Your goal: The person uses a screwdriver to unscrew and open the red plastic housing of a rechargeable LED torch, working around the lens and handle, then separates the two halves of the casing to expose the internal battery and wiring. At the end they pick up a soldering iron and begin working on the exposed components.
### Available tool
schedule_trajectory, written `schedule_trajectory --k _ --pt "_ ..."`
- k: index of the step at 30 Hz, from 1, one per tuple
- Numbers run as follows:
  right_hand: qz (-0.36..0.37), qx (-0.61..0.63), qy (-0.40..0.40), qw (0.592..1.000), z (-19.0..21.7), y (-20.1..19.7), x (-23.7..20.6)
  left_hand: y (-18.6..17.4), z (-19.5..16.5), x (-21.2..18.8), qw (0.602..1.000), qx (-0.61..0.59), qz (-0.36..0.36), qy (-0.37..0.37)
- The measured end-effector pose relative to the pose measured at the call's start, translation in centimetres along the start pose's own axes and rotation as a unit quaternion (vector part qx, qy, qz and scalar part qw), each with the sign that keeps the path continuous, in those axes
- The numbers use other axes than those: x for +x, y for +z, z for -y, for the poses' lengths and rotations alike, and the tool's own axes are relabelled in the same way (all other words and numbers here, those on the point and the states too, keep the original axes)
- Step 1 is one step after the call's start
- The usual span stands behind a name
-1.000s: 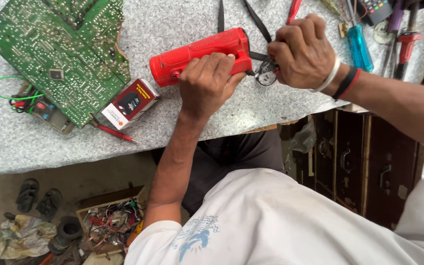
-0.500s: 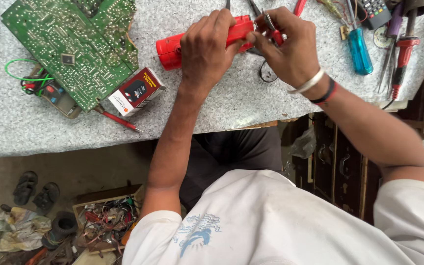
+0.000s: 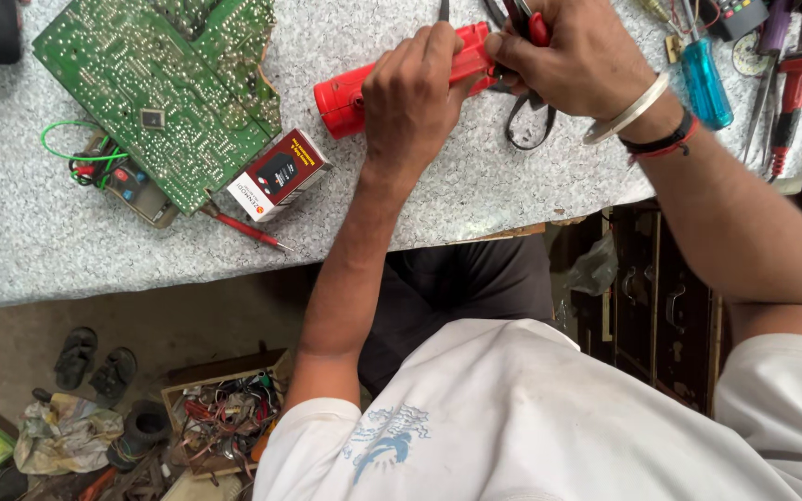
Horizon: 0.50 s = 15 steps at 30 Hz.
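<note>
On the speckled worktop (image 3: 67,250), right of the green circuit board (image 3: 164,88), the red plastic torch (image 3: 350,93) lies sideways, likely light, rigid and smooth-skinned, best gripped mid-barrel, where the left hand (image 3: 410,97) clamps it while the right hand (image 3: 577,60) clenches red-handled pliers (image 3: 529,23).

Left hand (image 3: 410,97) lies over the middle of the red torch (image 3: 350,93); its rear half is hidden under the fingers. Right hand (image 3: 577,60) closes around red-handled pliers (image 3: 536,28); the tool's tips are cut off by the far edge. Green circuit board (image 3: 160,83) runs past that edge too. Screwdrivers (image 3: 791,83) at far right: tops cropped. Small box (image 3: 278,174): print too small to tell.
</note>
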State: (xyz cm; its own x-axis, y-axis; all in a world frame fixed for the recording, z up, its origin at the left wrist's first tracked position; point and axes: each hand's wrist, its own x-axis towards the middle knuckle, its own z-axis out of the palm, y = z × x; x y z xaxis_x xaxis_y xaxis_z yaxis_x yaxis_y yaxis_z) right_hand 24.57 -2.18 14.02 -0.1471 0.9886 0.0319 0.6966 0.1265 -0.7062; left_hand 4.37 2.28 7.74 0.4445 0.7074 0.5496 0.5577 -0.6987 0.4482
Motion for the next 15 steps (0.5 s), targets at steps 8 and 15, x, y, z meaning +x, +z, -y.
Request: schedule_trajectory --k 8,15 --pt "-0.004 -0.232 -0.057 0.971 0.0 0.8 -2.1 -0.6 0.0 0.9 1.000 -0.019 0.004 -0.022" --pt "-0.142 -0.281 -0.042 0.948 -6.5 -1.9 -4.6 -4.4 -2.0 -0.9 0.980 -0.155 0.096 -0.079"
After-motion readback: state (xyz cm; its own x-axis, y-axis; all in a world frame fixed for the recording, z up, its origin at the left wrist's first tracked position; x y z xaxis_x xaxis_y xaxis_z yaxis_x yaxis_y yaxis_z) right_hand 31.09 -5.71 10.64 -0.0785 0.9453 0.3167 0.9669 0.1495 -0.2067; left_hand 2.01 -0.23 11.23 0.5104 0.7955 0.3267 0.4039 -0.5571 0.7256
